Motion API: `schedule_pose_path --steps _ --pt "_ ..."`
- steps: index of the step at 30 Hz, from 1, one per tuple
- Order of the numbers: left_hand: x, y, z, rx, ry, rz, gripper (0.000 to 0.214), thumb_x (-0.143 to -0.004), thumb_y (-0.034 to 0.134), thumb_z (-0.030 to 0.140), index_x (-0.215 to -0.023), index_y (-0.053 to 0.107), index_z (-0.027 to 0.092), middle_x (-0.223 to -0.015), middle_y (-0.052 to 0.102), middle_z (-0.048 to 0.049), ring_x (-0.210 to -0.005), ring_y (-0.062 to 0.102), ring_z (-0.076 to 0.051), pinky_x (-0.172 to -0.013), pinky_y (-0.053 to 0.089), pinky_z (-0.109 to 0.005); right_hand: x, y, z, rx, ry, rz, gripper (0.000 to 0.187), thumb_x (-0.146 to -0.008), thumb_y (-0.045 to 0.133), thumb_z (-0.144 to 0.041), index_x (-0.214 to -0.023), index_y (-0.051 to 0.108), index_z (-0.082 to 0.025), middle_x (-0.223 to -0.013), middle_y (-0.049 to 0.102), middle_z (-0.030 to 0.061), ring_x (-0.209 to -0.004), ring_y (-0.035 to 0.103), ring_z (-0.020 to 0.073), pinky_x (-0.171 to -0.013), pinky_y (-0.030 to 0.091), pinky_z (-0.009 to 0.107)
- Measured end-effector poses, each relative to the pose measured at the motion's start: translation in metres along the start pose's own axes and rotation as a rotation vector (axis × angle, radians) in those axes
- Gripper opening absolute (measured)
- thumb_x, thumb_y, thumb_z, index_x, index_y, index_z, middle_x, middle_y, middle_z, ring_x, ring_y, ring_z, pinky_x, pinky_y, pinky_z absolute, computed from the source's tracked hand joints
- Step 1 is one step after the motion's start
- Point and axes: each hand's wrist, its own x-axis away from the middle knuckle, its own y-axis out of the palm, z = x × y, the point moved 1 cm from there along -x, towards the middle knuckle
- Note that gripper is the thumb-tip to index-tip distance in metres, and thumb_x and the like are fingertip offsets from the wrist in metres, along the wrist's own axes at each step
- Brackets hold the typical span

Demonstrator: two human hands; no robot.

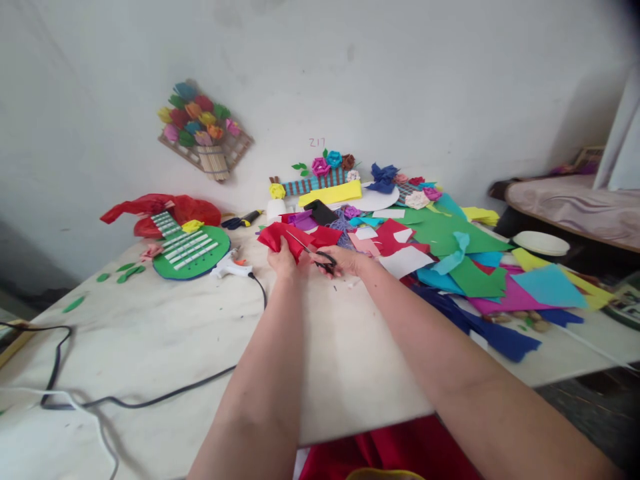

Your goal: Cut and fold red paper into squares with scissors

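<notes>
Red crepe paper (273, 235) is pinched in my left hand (284, 261), above the middle of the table. My right hand (343, 260) is closed round the black handles of a pair of scissors (326, 263). The blades point up and left and lie against the red paper; whether they are cutting through it I cannot tell. Just behind my hands are a black phone (321, 212) and a bundle of purple string (343, 227). Tiny scraps lie on the table below my right hand.
At left lie a white glue gun (231, 265) with a black cord, a green guitar-shaped craft (195, 252) and green paper leaves (131, 272). Coloured paper sheets (453, 233) are heaped at right. Paper flowers (334, 160) stand along the wall.
</notes>
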Motion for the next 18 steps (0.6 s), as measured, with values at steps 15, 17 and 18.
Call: schedule_pose_path --steps 15,17,18 --pt "0.0015 -0.0009 0.0012 0.02 0.008 0.0 0.014 -0.078 0.058 0.022 -0.089 0.057 0.014 -0.079 0.063 -0.0044 -0.064 0.06 -0.011 -0.058 0.048 -0.02 -0.0044 0.0023 0.0039 -0.045 0.0 0.019 0.036 -0.074 0.059 -0.052 -0.078 0.049 -0.017 -0.055 0.054 -0.0039 -0.037 0.049 0.0065 -0.026 0.025 0.015" --pt "0.0032 -0.0004 0.0024 0.026 0.003 0.007 0.014 -0.078 0.058 0.022 -0.089 0.057 0.014 -0.078 0.063 -0.0041 -0.064 0.06 -0.012 -0.059 0.048 -0.021 -0.0053 0.0026 0.005 -0.051 -0.002 0.021 0.035 -0.074 0.06 -0.051 -0.078 0.05 -0.017 -0.055 0.053 -0.0039 -0.037 0.049 0.0064 -0.026 0.024 0.015" --pt "0.0042 -0.0001 0.0032 0.029 0.0 0.013 0.014 -0.078 0.057 0.021 -0.089 0.058 0.014 -0.078 0.063 -0.004 -0.064 0.06 -0.012 -0.059 0.048 -0.021 -0.0055 0.0028 0.0053 -0.054 -0.005 0.025 0.035 -0.074 0.06 -0.05 -0.078 0.05 -0.017 -0.055 0.053 -0.0039 -0.037 0.049 0.0064 -0.026 0.024 0.015"
